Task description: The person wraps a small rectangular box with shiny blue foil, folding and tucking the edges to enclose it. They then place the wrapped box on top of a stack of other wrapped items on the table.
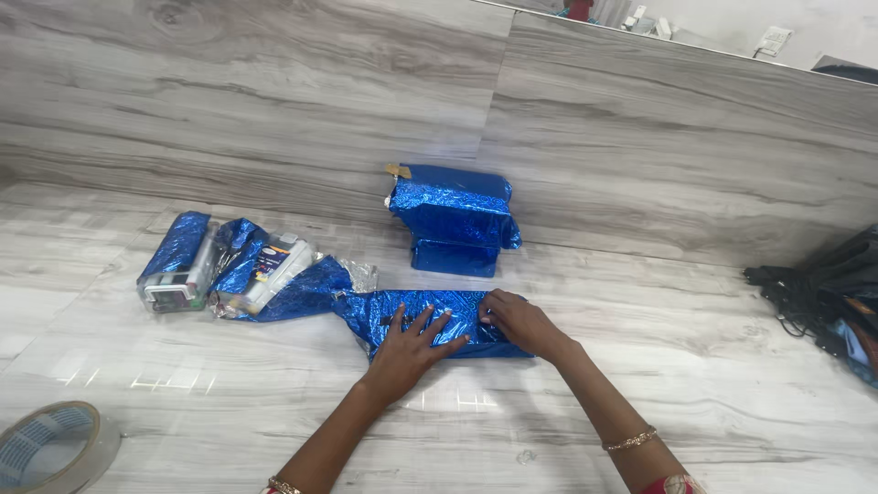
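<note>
- The flat box in blue shiny wrap [430, 316] is lying on the desk [695, 366], right under both hands.
- Left hand [409, 348] is pressing down flat, fingers spread (no real grip).
- Right hand [518, 322] is pinching the wrap's edge with curled fingers.

Our hands on a blue-foil parcel

We press our left hand [409, 345] flat and pinch with our right hand [515, 320] on the parcel [416, 314]; wrapped boxes [455, 218] behind, tape roll [50, 445] on the tabletop [713, 366].
</note>
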